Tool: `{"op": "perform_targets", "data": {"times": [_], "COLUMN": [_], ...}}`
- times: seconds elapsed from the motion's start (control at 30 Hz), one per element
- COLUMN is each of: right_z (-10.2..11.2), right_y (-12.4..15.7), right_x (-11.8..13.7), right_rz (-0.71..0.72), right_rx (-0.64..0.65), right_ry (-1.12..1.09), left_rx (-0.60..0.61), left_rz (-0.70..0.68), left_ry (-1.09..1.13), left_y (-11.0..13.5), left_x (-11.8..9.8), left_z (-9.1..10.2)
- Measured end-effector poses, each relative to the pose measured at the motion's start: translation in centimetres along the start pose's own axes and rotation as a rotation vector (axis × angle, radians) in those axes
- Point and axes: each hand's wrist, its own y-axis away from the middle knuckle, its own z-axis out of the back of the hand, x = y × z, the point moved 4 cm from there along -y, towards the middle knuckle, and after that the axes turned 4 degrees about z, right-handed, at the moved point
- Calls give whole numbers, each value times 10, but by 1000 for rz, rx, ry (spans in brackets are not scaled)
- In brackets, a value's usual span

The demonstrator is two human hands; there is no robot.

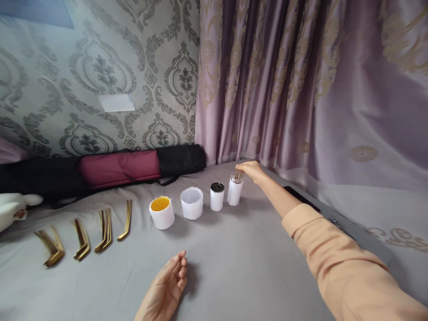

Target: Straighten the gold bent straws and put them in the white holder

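Note:
My right hand point(251, 170) is closed on several gold bent metal straws point(238, 175). Their lower ends are inside the rightmost white-wrapped container point(235, 192), hidden by its wall. Low in front, my left hand point(169, 278) hovers over the sheet, fingers loosely curled and holding nothing. To the left of the straws' container stand a white-wrapped can with a dark inside point(217, 200), a wide white cup point(191, 204) and a white cup with a yellow inside point(162, 215).
Bunches of gold bent straws point(106, 232) lie in a row on the grey sheet point(234, 267) at left. A long black and maroon bag point(120, 168) lies along the wall. A white plush toy point(11, 209) sits far left; a dark flat object point(301, 198) lies behind my right arm.

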Motion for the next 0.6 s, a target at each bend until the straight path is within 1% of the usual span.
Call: {"op": "perform_targets", "data": {"times": [0.6], "right_z": [1], "right_y": [10], "right_x": [9], "right_rz": [-61], "right_rx": [14], "right_ry": [13], "left_rx": [-5], "left_rz": [1], "left_ry": [-2], "left_y": [-1], "left_x": [0], "left_z": [2]}}
